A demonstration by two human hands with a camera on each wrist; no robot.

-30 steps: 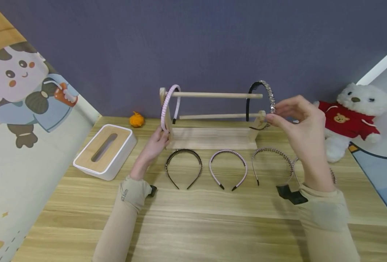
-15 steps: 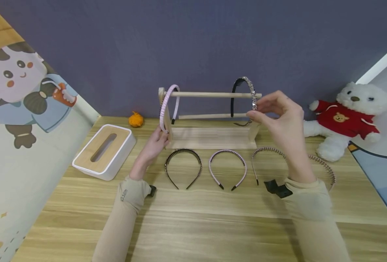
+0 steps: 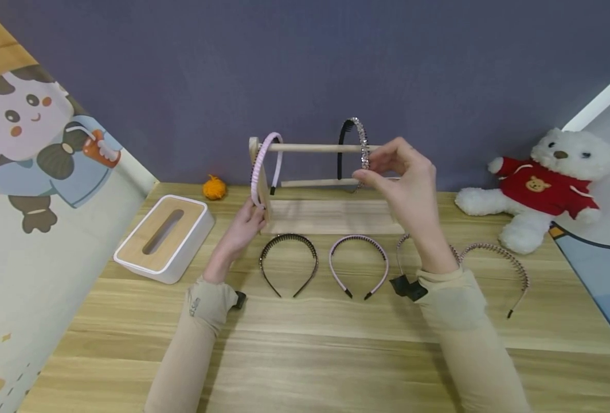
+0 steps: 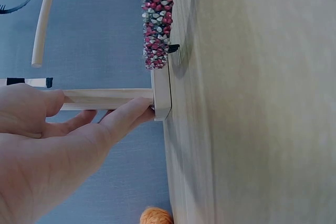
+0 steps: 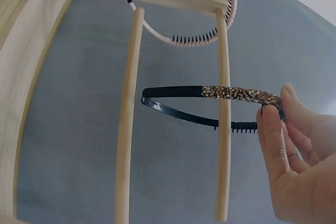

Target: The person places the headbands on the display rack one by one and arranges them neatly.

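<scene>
My right hand pinches a black headband with glittering stones between thumb and fingers. The band loops around the upper rod of a wooden rack, near mid-length. In the right wrist view the headband has its black ends near the other rod. At the rack's left end, my left hand grips the wooden upright, thumb and fingers on either side. Beside that hand a pink headband hangs on the upper rod.
On the table in front of the rack lie a dark headband, a pale pink headband and two brownish ones, including this headband. A tissue box and orange ball are left; a white teddy bear sits right.
My right hand has slid the glittery headband leftward along the upper rod, from its right end to about the middle. The left hand has stayed on the upright.
</scene>
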